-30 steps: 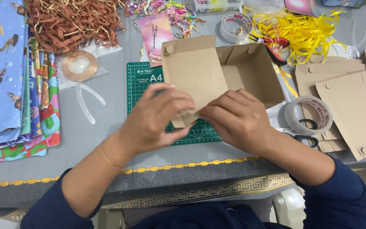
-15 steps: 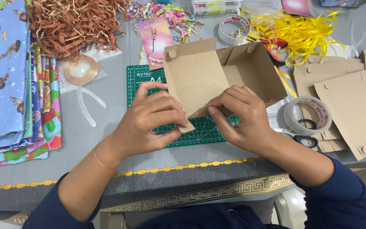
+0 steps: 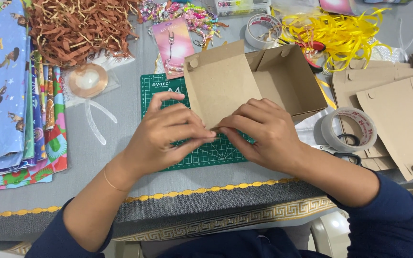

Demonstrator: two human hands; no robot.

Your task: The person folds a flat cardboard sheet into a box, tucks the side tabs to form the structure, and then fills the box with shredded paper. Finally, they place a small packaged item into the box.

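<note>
Both hands pinch the near corner of the brown cardboard box (image 3: 244,83), which sits half-folded on the green cutting mat (image 3: 206,153) at table centre. The left hand (image 3: 168,136) and right hand (image 3: 264,138) meet fingertip to fingertip; uneven pressure could crease the flap crookedly or pop it open. Tape roll (image 3: 350,129) crowds three o'clock, wrapping paper (image 3: 5,95) nine o'clock; the six o'clock table edge lies nearest.
</note>
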